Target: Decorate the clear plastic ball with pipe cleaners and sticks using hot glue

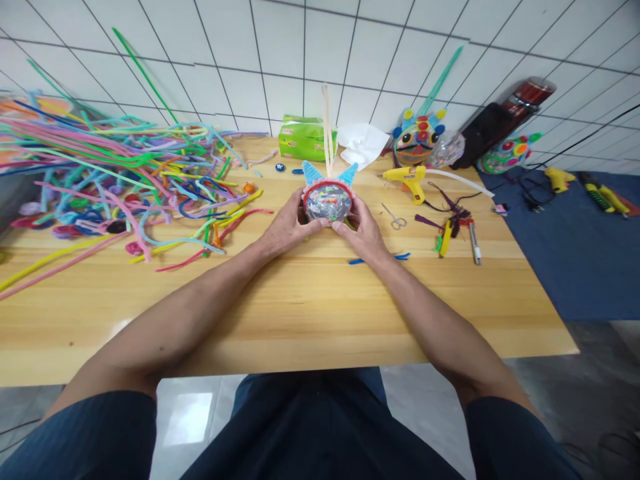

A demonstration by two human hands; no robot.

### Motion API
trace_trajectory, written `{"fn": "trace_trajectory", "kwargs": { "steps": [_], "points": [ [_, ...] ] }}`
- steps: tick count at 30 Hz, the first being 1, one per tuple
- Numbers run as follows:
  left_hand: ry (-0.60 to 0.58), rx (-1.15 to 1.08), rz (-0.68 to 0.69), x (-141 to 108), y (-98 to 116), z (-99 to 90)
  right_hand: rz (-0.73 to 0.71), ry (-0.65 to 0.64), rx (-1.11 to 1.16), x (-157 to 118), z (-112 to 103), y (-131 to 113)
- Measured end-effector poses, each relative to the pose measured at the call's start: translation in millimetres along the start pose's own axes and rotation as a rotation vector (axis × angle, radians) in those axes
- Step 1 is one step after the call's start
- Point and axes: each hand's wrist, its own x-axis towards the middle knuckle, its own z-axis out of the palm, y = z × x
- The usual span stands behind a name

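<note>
A clear round ornament [329, 201] with shiny bits inside, a red and pink fuzzy rim, two blue pointed ears and pale upright strips is held between both hands over the wooden table [300, 307]. My left hand [293, 225] grips its left side, the thumb on the near edge. On the opposite side, my right hand [365, 230] holds it with the thumb near the other one. The fingers behind the ornament are partly hidden. A blue pipe cleaner [357, 261] lies beneath my right wrist.
Tangled pipe cleaners [125, 180] cover the left. Behind stand a green tissue pack [301, 139] and a decorated ball [416, 141]. On the right lie a yellow glue gun [409, 180], scissors [395, 219], a cutter [475, 243] and a blue cloth [575, 260].
</note>
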Motion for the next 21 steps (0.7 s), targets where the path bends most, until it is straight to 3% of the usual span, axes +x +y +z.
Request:
{"fn": "trace_trajectory", "kwargs": {
  "steps": [21],
  "points": [
    [-0.001, 0.075, 0.038, 0.8, 0.9, -1.0, 0.036, 0.037, 0.038, -0.6, 3.0, 1.7]
  ]
}}
